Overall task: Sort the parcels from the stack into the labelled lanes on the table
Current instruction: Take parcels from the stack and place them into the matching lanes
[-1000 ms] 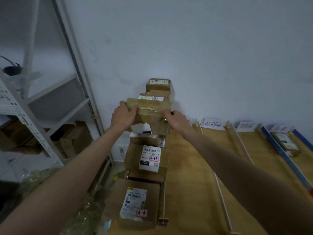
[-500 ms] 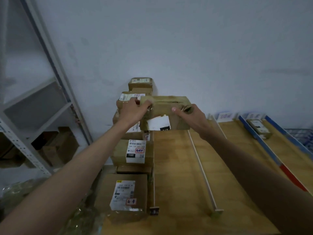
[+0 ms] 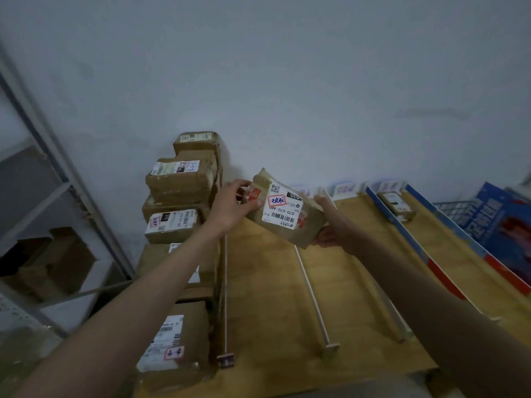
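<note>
Both hands grip a tilted parcel (image 3: 283,209) above the tabletop (image 3: 267,297): left hand (image 3: 232,206) at its left end, right hand (image 3: 330,225) seemingly underneath.

Obscured and illegible items, head view

The left forearm (image 3: 161,285) covers part of the parcel stack (image 3: 178,225). Right hand (image 3: 330,225) fingers are mostly hidden behind the held parcel (image 3: 287,216). Lane labels (image 3: 344,188) at the wall are too small and blurred to read. The blue box (image 3: 500,225) is cut by the right edge.
</note>
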Tool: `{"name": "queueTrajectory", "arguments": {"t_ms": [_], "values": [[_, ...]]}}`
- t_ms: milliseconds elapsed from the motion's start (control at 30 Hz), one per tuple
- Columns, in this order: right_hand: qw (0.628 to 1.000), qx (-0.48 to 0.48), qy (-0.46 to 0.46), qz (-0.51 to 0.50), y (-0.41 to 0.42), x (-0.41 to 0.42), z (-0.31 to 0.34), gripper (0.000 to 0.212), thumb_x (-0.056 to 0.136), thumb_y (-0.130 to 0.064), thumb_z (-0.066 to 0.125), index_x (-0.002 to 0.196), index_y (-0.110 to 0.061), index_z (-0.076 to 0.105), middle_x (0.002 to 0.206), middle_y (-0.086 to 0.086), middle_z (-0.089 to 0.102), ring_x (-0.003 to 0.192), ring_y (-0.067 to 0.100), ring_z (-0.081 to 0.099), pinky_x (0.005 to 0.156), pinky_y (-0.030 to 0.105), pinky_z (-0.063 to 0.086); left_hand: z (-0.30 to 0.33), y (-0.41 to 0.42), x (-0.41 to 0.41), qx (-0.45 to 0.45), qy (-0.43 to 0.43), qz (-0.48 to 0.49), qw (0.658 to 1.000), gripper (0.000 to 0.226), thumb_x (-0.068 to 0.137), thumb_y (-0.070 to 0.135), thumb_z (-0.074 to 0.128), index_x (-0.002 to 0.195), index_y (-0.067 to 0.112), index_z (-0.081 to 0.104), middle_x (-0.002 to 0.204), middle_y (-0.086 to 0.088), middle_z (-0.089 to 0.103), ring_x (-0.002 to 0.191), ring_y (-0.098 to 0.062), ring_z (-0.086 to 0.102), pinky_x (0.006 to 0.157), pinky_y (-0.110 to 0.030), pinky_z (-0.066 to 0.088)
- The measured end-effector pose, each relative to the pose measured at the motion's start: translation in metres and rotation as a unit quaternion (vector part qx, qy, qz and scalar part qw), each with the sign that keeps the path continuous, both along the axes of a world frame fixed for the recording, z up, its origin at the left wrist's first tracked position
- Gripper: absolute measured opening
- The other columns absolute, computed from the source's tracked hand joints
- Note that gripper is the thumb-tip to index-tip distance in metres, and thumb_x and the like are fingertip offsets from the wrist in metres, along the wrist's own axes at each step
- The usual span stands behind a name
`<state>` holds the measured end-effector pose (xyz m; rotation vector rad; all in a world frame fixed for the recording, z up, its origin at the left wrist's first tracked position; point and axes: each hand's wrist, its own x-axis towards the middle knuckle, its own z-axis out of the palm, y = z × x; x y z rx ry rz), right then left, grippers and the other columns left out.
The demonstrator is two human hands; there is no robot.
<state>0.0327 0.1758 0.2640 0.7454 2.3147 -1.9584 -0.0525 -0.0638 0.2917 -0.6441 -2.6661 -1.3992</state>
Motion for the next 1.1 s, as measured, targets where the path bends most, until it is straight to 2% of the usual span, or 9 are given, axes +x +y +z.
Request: {"name": "queueTrajectory", "arguments": {"t_ms": [133, 267, 400, 533, 633, 700, 833, 933, 1100], "values": [[0.996, 0.053, 0.051, 0.044, 0.012, 0.010, -0.006, 0.056, 0.087, -0.072, 0.050, 0.119, -0.026, 0.056, 0.096, 0.013, 0.072, 0.071, 0.030, 0.075, 0.063, 0.038, 0.061, -0.009, 0.019, -0.005, -0.019, 0.004, 0.012, 1.000, 0.050, 0.087, 0.030, 0.074, 0.131, 0.013, 0.057, 0.125, -0.006, 0.058, 0.103, -0.017, 0.058, 0.080, -0.023, 0.045], [0.988, 0.113, 0.072, 0.082, 0.028, 0.018, -0.019, 0.056, 0.085, -0.062, 0.064, 0.124, -0.022, 0.055, 0.108, 0.007, 0.069, 0.090, 0.024, 0.073, 0.076, 0.042, 0.062, -0.015, 0.029, -0.006, -0.048, 0.006, 0.003, 0.999, 0.043, 0.087, 0.030, 0.073, 0.125, 0.015, 0.061, 0.119, -0.007, 0.061, 0.100, -0.020, 0.061, 0.085, -0.031, 0.051], [0.952, 0.279, 0.046, 0.121, 0.039, 0.022, -0.032, 0.046, 0.087, -0.057, 0.064, 0.101, -0.013, 0.068, 0.088, 0.008, 0.071, 0.090, 0.026, 0.068, 0.079, 0.040, 0.055, -0.020, 0.032, -0.005, -0.079, 0.003, -0.004, 0.997, 0.046, 0.087, 0.031, 0.074, 0.127, 0.012, 0.062, 0.115, -0.010, 0.064, 0.098, -0.023, 0.061, 0.091, -0.043, 0.052], [0.908, 0.395, 0.024, 0.138, 0.035, 0.026, -0.041, 0.056, 0.094, -0.053, 0.055, 0.079, -0.001, 0.067, 0.082, 0.007, 0.053, 0.093, 0.014, 0.046, 0.077, 0.028, 0.038, -0.025, 0.031, -0.002, -0.124, -0.009, -0.019, 0.992, 0.049, 0.089, 0.034, 0.071, 0.131, 0.010, 0.061, 0.120, -0.011, 0.065, 0.103, -0.026, 0.060, 0.088, -0.037, 0.049], [0.902, 0.405, 0.015, 0.152, 0.027, 0.034, -0.043, 0.055, 0.097, -0.046, 0.055, 0.070, 0.002, 0.061, 0.070, 0.008, 0.054, 0.069, 0.020, 0.050, 0.064, 0.030, 0.036, -0.030, 0.029, 0.003, -0.142, -0.025, -0.039, 0.989, 0.047, 0.092, 0.035, 0.067, 0.131, 0.010, 0.061, 0.123, -0.011, 0.064, 0.103, -0.023, 0.057, 0.083, -0.030, 0.041], [0.907, 0.395, 0.003, 0.148, 0.023, 0.042, -0.045, 0.053, 0.098, -0.046, 0.055, 0.071, 0.000, 0.062, 0.067, 0.008, 0.057, 0.064, 0.021, 0.051, 0.060, 0.031, 0.036, -0.034, 0.029, 0.006, -0.139, -0.037, -0.046, 0.989, 0.047, 0.093, 0.034, 0.066, 0.133, 0.010, 0.059, 0.125, -0.011, 0.063, 0.100, -0.020, 0.056, 0.082, -0.029, 0.041], [0.922, 0.368, -0.037, 0.115, 0.017, 0.060, -0.052, 0.064, 0.096, -0.053, 0.054, 0.079, 0.007, 0.066, 0.070, 0.011, 0.058, 0.067, 0.025, 0.056, 0.059, 0.032, 0.039, -0.046, 0.035, 0.015, -0.150, -0.054, -0.053, 0.986, 0.057, 0.095, 0.041, 0.061, 0.143, 0.013, 0.048, 0.133, -0.012, 0.059, 0.115, -0.026, 0.058, 0.089, -0.032, 0.046], [0.934, 0.343, -0.075, 0.071, 0.024, 0.075, -0.065, 0.073, 0.089, -0.067, 0.052, 0.089, 0.003, 0.073, 0.084, 0.013, 0.072, 0.079, 0.027, 0.069, 0.076, 0.042, 0.057, -0.059, 0.045, 0.023, -0.192, -0.039, -0.047, 0.980, 0.060, 0.098, 0.050, 0.050, 0.144, 0.013, 0.045, 0.139, -0.011, 0.052, 0.122, -0.028, 0.053, 0.100, -0.042, 0.046], [0.942, 0.310, -0.128, -0.010, 0.060, 0.102, -0.074, 0.072, 0.088, -0.070, 0.050, 0.088, -0.002, 0.072, 0.087, 0.011, 0.072, 0.085, 0.024, 0.069, 0.078, 0.037, 0.055, -0.078, 0.070, 0.038, -0.320, 0.052, -0.078, 0.943, 0.056, 0.100, 0.048, 0.043, 0.142, 0.011, 0.046, 0.143, -0.012, 0.047, 0.127, -0.032, 0.049, 0.105, -0.044, 0.041]]}}
